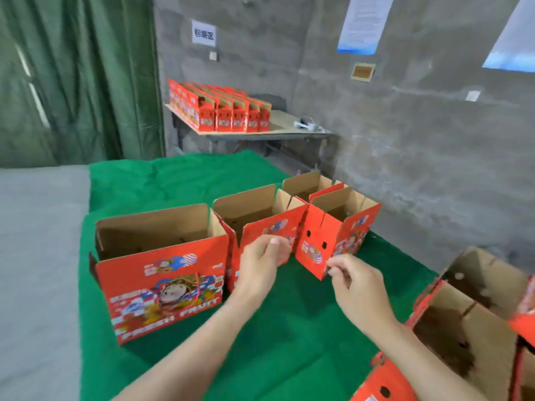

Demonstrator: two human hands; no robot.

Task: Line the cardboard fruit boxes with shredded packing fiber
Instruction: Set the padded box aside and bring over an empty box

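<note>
On the green cloth (179,180) of the near table, head view: at least 3 open-topped cardboard fruit boxes stand in a row running away to the right.

- **Boxes.** The 1st box (162,285), nearest left, shows its printed red face and a bare brown interior. The 2nd box (249,198) stands just beside it, and the 3rd box (356,233) follows with its red end flap (314,247) swung outward toward the viewer.
- **Hands.** The right hand (356,285) pinches the lower corner of that flap between thumb and fingertips. The left hand (259,264) is curled against the front panel of the 2nd box. Blur hides whether it actually grips the panel.
- **Fiber.** No shredded fiber can be identified. None of the 3 interiors shows lining, so lining appears not yet begun.
- **Surroundings.** More boxes (463,328) crowd the right edge. Dark patches inside them may be fiber or shadow. A stack of red boxes (223,114) sits on the far table (283,133) against the wall.
- **Handling note (judgement).**
  - Empty corrugated board is light and stiff, folds readily at its scored creases, and is likely to slide on the cloth.
  - Hold a box by a wall rim or flap edge, with the other hand steadying it.
  - Fiber should be soft, springy and prone to shedding, so it is best gathered in loose handfuls.
</note>
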